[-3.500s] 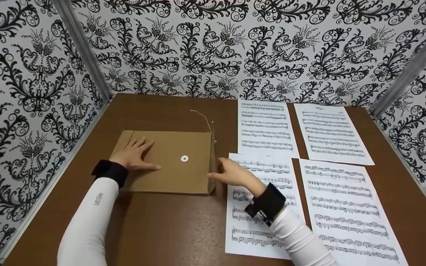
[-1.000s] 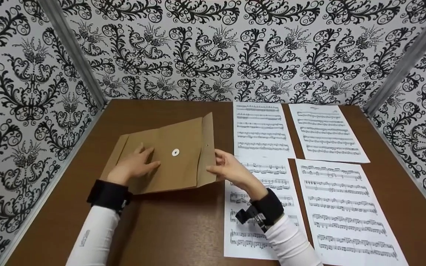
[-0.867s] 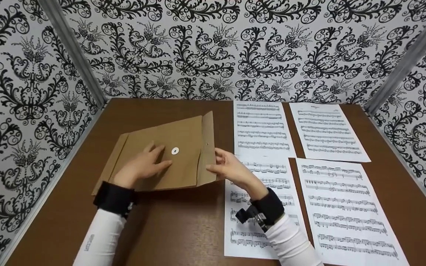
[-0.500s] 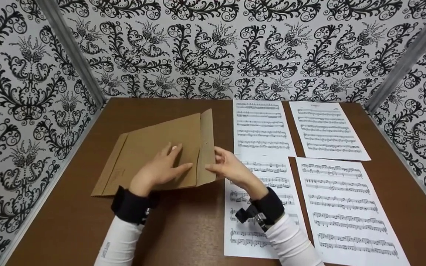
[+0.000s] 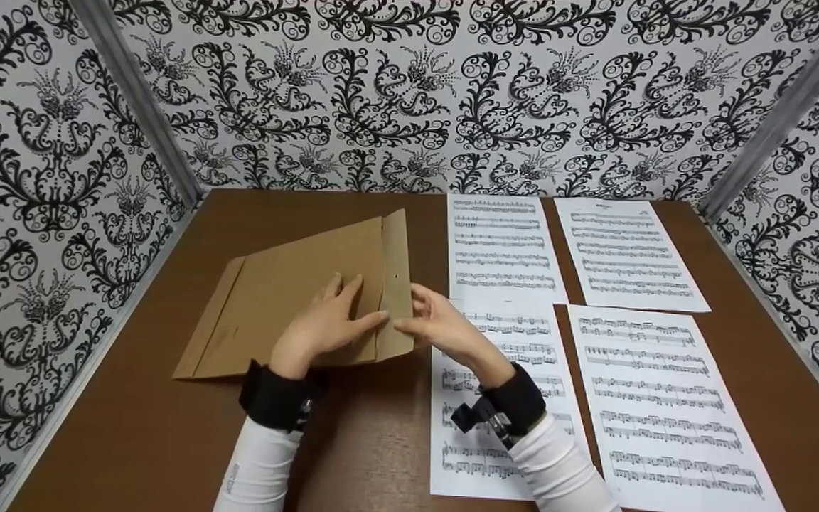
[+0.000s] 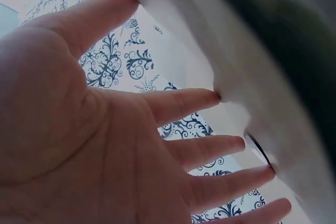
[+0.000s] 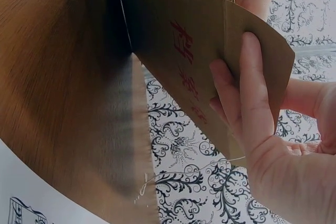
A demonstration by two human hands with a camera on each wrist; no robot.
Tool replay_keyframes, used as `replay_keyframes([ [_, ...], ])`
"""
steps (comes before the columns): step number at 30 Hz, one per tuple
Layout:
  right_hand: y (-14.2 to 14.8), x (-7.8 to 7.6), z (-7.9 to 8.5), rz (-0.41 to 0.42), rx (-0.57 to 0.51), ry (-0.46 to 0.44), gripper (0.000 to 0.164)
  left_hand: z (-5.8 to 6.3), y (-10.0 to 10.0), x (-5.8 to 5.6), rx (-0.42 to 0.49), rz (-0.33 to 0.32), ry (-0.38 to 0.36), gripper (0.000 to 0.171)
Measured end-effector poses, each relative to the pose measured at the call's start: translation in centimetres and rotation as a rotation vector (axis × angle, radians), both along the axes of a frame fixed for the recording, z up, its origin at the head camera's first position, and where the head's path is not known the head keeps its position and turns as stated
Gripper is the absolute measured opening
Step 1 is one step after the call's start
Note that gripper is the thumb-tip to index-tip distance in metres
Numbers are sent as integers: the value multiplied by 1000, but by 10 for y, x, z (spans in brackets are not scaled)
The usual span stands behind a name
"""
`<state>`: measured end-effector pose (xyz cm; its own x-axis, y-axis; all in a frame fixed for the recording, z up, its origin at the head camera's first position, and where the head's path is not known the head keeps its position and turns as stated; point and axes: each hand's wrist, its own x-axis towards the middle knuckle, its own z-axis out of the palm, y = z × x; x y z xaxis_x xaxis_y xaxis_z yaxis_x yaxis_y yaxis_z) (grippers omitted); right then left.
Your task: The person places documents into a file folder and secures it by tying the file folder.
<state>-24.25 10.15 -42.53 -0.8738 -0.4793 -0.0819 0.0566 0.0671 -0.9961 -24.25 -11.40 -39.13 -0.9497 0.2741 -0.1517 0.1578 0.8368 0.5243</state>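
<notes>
A brown kraft document envelope (image 5: 274, 274) is tilted, its right end raised off the table and its far left end low at the tabletop. My right hand (image 5: 448, 328) pinches the flap (image 5: 397, 245) at that raised end, thumb on the upper face and fingers behind. Red printed characters (image 7: 184, 45) show on the envelope's underside in the right wrist view, and a thin string (image 7: 210, 166) hangs from it. My left hand (image 5: 324, 320) lies over the upper face with fingers spread, fingertips at the surface and thumb near the flap's crease, covering the white button.
Several sheets of printed music (image 5: 509, 398) lie in two columns on the right of the brown table (image 5: 374, 441), partly under the right forearm. Patterned walls (image 5: 409, 92) enclose the back and both sides.
The envelope, earlier flat, has its right end lifted by the flap, which my right hand has taken hold of. My left hand has slid right across its face toward the flap.
</notes>
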Motion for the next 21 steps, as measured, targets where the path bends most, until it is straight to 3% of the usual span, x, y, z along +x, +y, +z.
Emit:
replay_keyframes([
  [10, -3, 2, 0, 16, -23, -20, 76, 3, 8, 3, -75, 6, 39, 82],
  [21, -4, 1, -1, -3, -14, -30, 78, 4, 22, 7, -117, 61, 119, 70],
])
